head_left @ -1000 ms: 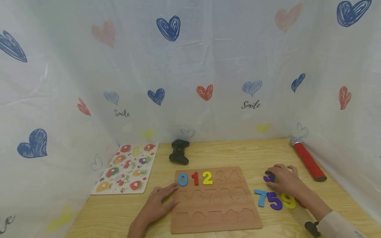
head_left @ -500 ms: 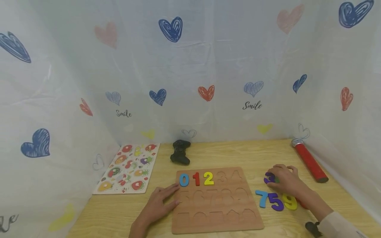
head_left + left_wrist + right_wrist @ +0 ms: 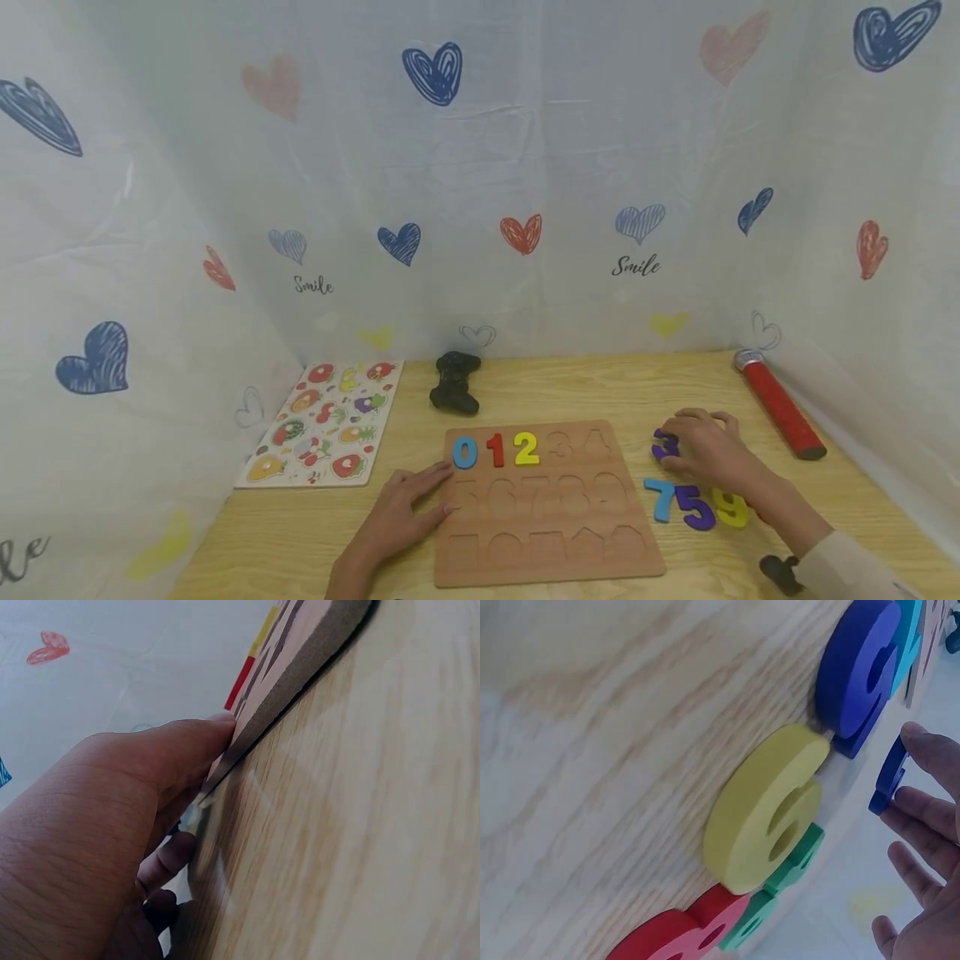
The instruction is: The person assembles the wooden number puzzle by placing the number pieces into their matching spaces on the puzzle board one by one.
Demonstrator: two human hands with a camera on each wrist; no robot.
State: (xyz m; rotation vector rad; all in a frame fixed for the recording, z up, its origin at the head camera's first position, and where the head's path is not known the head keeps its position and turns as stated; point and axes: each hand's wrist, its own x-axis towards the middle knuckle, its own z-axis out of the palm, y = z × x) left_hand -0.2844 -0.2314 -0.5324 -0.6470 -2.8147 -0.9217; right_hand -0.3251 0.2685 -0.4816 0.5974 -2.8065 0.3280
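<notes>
My right hand (image 3: 712,450) pinches a purple number 3 (image 3: 663,451) between thumb and fingertips, to the right of a wooden number board (image 3: 551,569). In the right wrist view this 3 (image 3: 889,776) is held edge-on, close beyond the pieces on the table. A blue 7 (image 3: 661,500), a purple 5 (image 3: 696,508) and a yellow 9 (image 3: 729,508) lie below that hand. My left hand (image 3: 397,517) rests at the board's left edge, its thumb touching the rim. In the board's top row sit a blue 0 (image 3: 465,453), a red 1 (image 3: 496,451) and a yellow 2 (image 3: 527,450).
Red (image 3: 679,930) and green number pieces (image 3: 795,862) lie near the yellow one in the right wrist view. A black game controller (image 3: 455,383) stands behind the board, a fruit puzzle (image 3: 322,425) at back left. A red flashlight-like cylinder (image 3: 780,406) lies at right.
My right hand has shifted slightly left and away from me, bringing the purple 3 along with it. The left hand stays at the board's edge.
</notes>
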